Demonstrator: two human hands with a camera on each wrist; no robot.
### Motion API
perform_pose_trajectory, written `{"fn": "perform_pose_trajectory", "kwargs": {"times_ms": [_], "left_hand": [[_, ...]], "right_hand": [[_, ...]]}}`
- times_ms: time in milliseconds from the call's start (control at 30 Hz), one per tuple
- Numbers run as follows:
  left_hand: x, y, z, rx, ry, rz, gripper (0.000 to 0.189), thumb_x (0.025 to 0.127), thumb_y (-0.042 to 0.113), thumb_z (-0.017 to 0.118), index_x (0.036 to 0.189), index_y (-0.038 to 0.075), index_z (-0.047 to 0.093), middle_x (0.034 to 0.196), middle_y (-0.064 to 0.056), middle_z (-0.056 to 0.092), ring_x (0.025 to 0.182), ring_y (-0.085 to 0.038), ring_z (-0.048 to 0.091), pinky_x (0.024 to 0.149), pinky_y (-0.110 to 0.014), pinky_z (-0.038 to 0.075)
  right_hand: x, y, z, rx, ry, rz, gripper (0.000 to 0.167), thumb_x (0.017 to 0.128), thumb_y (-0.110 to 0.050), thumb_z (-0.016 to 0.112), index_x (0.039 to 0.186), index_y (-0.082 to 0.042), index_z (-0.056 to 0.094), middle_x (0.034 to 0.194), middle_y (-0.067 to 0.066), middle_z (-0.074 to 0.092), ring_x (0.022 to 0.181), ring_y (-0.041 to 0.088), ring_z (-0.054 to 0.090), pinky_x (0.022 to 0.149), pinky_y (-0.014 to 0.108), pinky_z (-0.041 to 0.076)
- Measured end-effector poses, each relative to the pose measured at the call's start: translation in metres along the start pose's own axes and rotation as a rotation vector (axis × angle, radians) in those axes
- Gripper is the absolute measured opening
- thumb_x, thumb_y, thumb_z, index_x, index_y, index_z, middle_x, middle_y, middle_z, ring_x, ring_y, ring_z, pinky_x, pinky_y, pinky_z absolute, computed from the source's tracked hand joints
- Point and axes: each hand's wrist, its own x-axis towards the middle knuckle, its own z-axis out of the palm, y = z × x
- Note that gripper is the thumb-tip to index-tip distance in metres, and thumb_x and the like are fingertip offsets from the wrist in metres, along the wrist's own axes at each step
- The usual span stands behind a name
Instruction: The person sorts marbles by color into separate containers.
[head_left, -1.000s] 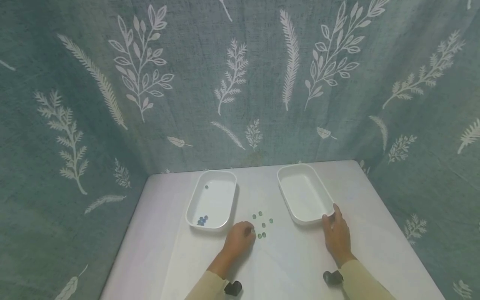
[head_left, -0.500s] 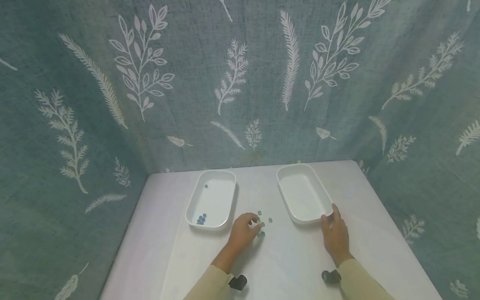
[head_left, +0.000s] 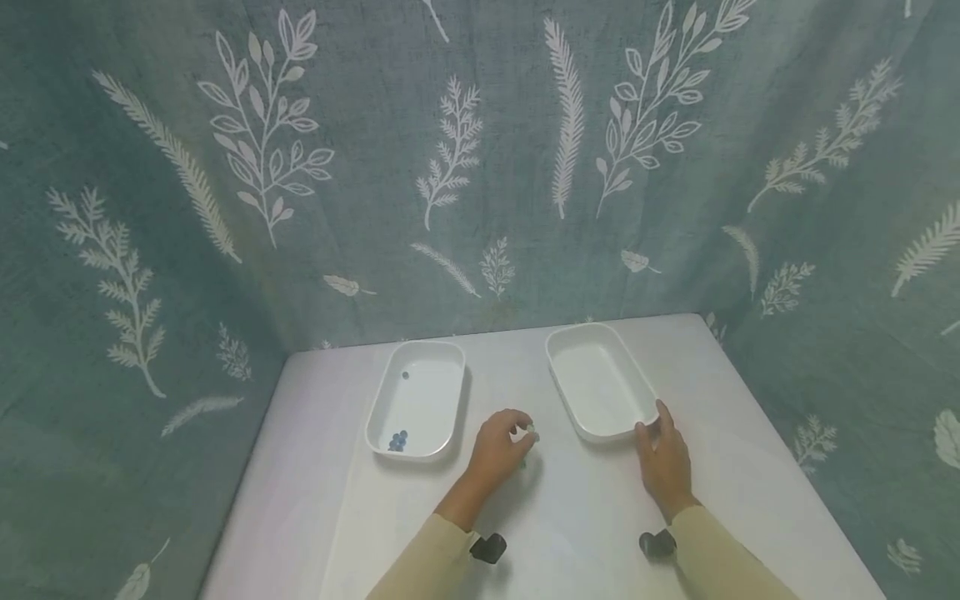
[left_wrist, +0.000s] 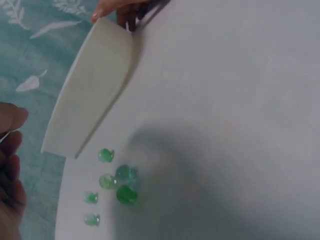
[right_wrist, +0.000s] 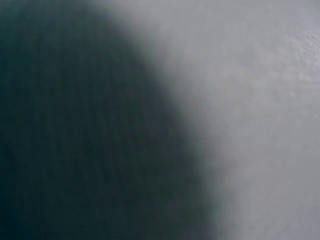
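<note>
In the head view my left hand [head_left: 497,452] hovers over the table's middle, thumb and forefinger pinching a small pale glass marble [head_left: 532,429]. Below its fingers are several green marbles [left_wrist: 127,194], mostly hidden by the hand in the head view. My right hand [head_left: 665,464] grips the near right corner of a white tray [head_left: 602,385], and nothing shows inside that tray. At the left stands a second white tray [head_left: 427,400]. Several blue marbles [head_left: 397,440] cluster in its near left corner, and a single marble [head_left: 406,375] lies farther back.
A white-covered table [head_left: 570,517] carries both trays. Green leaf-patterned cloth [head_left: 495,167] hangs behind it and at both sides. Dark wrist cameras [head_left: 488,548] sit by the sleeves. A dark blur fills much of the right wrist view.
My left hand has moved right and farther from me over the green marbles. The right hand stays at the tray's corner. The whole head view has shifted slightly.
</note>
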Motion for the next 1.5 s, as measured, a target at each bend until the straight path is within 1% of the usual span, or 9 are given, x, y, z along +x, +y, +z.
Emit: {"fn": "perform_pose_trajectory", "kwargs": {"times_ms": [133,200,367,633,767,900,1267,1367,1500], "left_hand": [[0.006,0.003,0.002,-0.021,-0.01,0.005,0.018,0.09,0.025,0.068,0.105,0.016,0.068,0.098,0.007,0.064,0.089,-0.014,0.058,0.075,-0.029,0.05],[0.01,0.003,0.007,-0.028,-0.016,0.028,0.018,0.089,0.024,0.068,0.106,0.015,0.068,0.097,0.005,0.064,0.088,-0.016,0.06,0.075,-0.029,0.05],[0.024,0.009,0.022,0.019,-0.06,0.061,0.021,0.09,0.024,0.066,0.108,0.015,0.07,0.097,0.007,0.066,0.088,-0.012,0.06,0.074,-0.026,0.051],[0.046,0.021,0.035,0.068,-0.156,0.019,0.023,0.092,0.027,0.066,0.112,0.018,0.07,0.101,0.009,0.067,0.09,-0.009,0.06,0.077,-0.025,0.051],[0.053,0.025,0.037,0.039,-0.187,-0.044,0.022,0.093,0.029,0.065,0.113,0.022,0.069,0.104,0.011,0.065,0.094,-0.008,0.059,0.079,-0.026,0.052],[0.061,0.029,0.037,0.011,-0.187,-0.075,0.023,0.093,0.03,0.065,0.115,0.023,0.068,0.105,0.012,0.064,0.095,-0.008,0.058,0.08,-0.027,0.052],[0.088,0.028,0.038,0.049,-0.18,-0.036,0.022,0.092,0.029,0.067,0.112,0.019,0.069,0.101,0.007,0.066,0.086,-0.009,0.057,0.074,-0.025,0.05],[0.093,0.027,0.04,0.05,-0.18,-0.032,0.023,0.092,0.03,0.067,0.111,0.018,0.07,0.1,0.006,0.066,0.084,-0.009,0.058,0.073,-0.025,0.05],[0.095,0.024,0.043,0.047,-0.176,-0.051,0.024,0.092,0.031,0.068,0.111,0.018,0.07,0.098,0.006,0.066,0.082,-0.009,0.057,0.072,-0.026,0.05]], "right_hand": [[0.002,-0.001,0.0,0.004,-0.003,0.012,0.066,0.102,-0.045,0.04,0.156,-0.012,0.018,0.147,0.025,0.037,0.124,0.05,0.042,0.1,0.065,0.033],[0.003,0.0,0.0,-0.009,-0.009,0.023,0.066,0.103,-0.045,0.038,0.156,-0.012,0.017,0.149,0.025,0.035,0.125,0.049,0.041,0.101,0.065,0.031],[0.001,-0.001,-0.001,-0.008,-0.011,0.031,0.066,0.103,-0.046,0.038,0.156,-0.013,0.016,0.151,0.022,0.033,0.129,0.049,0.037,0.104,0.065,0.028],[-0.002,0.002,0.001,-0.013,-0.019,0.053,0.066,0.103,-0.045,0.038,0.157,-0.014,0.015,0.153,0.021,0.032,0.132,0.047,0.035,0.106,0.063,0.027],[-0.003,0.003,0.002,-0.021,-0.022,0.052,0.066,0.103,-0.046,0.037,0.157,-0.014,0.015,0.152,0.021,0.032,0.131,0.047,0.036,0.106,0.064,0.027],[-0.003,0.001,0.001,-0.021,-0.019,0.034,0.067,0.103,-0.046,0.037,0.156,-0.013,0.016,0.151,0.023,0.034,0.13,0.048,0.037,0.105,0.064,0.028],[0.001,0.001,0.002,-0.018,0.008,0.013,0.065,0.103,-0.044,0.038,0.156,-0.013,0.017,0.15,0.023,0.035,0.127,0.048,0.04,0.103,0.064,0.03],[0.001,0.002,0.002,-0.022,0.007,0.013,0.065,0.103,-0.044,0.038,0.156,-0.014,0.017,0.15,0.023,0.035,0.127,0.048,0.04,0.103,0.064,0.03],[-0.001,0.003,0.002,-0.013,-0.001,0.003,0.065,0.103,-0.043,0.04,0.156,-0.013,0.017,0.149,0.024,0.035,0.126,0.049,0.041,0.102,0.065,0.031]]}}
